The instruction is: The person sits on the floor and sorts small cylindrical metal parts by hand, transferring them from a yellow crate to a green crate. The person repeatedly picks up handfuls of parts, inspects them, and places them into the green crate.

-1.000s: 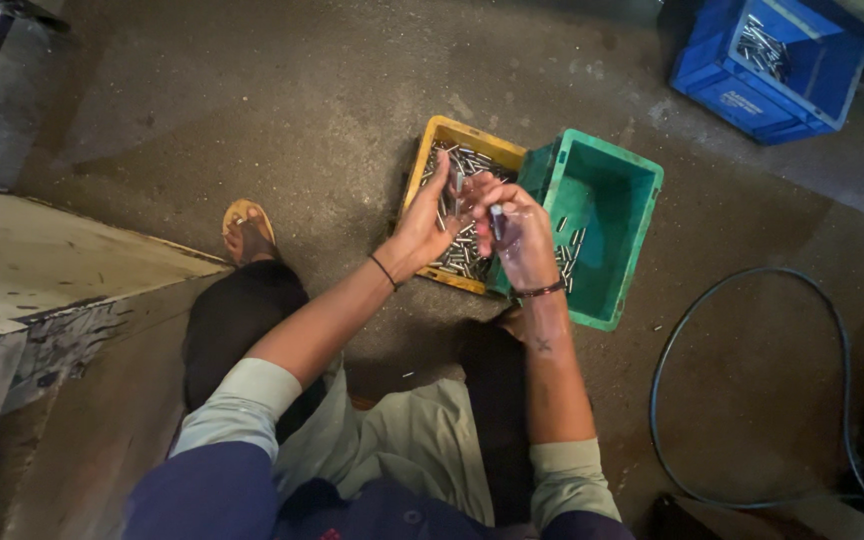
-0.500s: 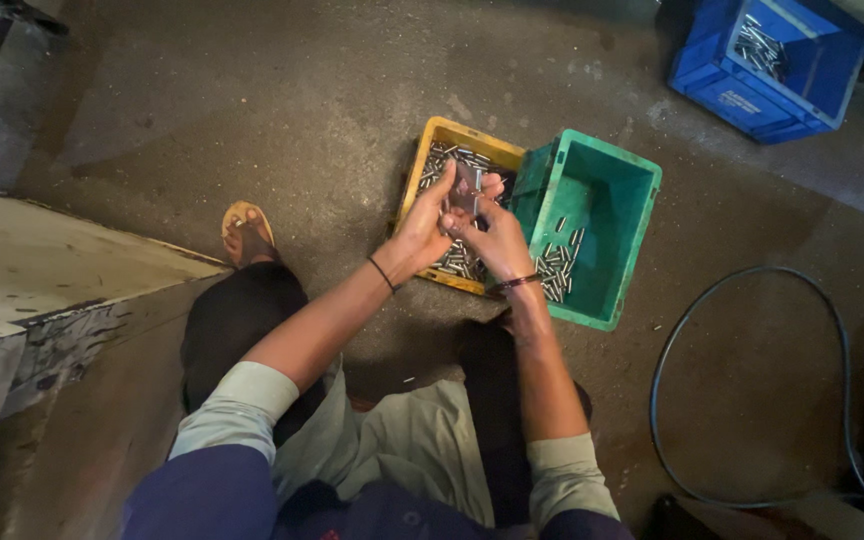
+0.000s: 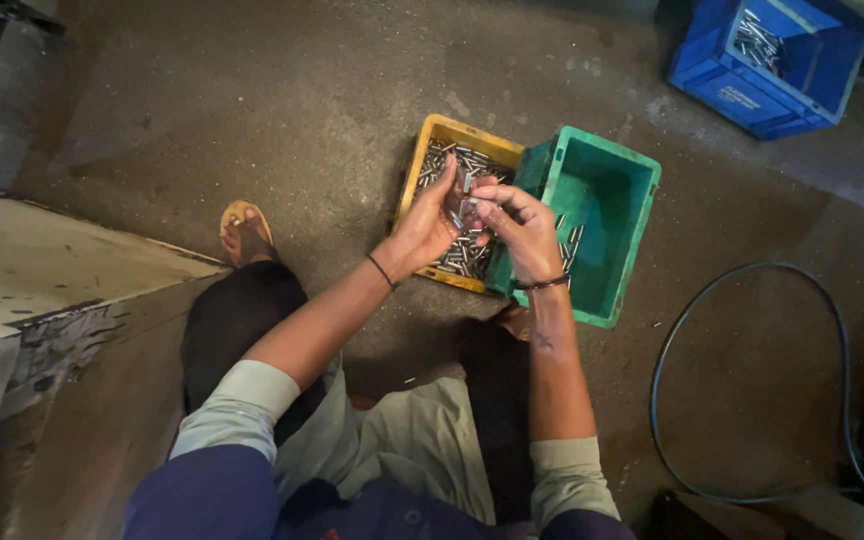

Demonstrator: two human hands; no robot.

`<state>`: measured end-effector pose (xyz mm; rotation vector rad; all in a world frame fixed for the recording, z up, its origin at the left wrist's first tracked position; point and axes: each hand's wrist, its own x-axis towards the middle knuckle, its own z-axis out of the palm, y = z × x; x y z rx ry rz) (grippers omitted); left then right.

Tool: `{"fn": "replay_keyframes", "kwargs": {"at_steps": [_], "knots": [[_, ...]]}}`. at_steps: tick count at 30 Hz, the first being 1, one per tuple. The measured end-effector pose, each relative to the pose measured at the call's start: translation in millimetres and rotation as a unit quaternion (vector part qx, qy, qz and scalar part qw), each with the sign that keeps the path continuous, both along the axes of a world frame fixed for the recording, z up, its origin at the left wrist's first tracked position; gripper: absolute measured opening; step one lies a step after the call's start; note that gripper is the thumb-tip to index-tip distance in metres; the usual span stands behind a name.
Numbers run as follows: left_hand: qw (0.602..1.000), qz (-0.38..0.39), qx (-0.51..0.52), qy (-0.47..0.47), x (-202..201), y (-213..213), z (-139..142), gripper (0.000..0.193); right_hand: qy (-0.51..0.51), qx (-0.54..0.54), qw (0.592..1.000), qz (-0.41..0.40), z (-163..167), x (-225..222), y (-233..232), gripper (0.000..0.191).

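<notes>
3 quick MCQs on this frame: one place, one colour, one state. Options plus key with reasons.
1. Where is the blue crate?
A. top right
B. bottom left
C. between the knees

2. What colour is the crate beside the yellow crate?
A. red
B. green
C. white

3. What are the left hand and right hand doing?
A. resting on the floor
B. held apart
C. together on small metal parts

Key: A, it sits in the far upper right corner; B, its walls are green; C, the fingers meet over the yellow crate.
</notes>
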<state>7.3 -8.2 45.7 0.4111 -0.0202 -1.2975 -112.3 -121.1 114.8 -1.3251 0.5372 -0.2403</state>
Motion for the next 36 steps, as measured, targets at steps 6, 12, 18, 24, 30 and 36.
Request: {"fn": "replay_keyframes", "kwargs": {"at_steps": [6,12,18,24,30,36], "knots": [[0.999,0.019,0.024,-0.028,-4,0,1,0.051,0.022,-0.028,0.999,-0.015,-12,2,2,0.019],[0.998,0.01,0.039,-0.04,-4,1,8,0.059,-0.011,0.019,1.0,-0.016,-18,2,1,0.018],[0.999,0.019,-0.03,-0.015,3,-2,7,0.066,-0.067,0.214,0.974,-0.039,-10,0,-2,0.018],[0.999,0.022,-0.021,0.007,4,-6,1,0.064,0.178,-0.201,0.963,0.003,-23,11,14,0.015],[0.999,0.036,0.039,0.011,5,-7,-2,0.057,0.105,-0.032,0.994,0.005,-15,-1,-7,0.018],[0.998,0.034,0.044,-0.022,-2,-6,-1,0.045,0.024,0.026,0.999,-0.011,-8,-11,-7,0.022]]}}
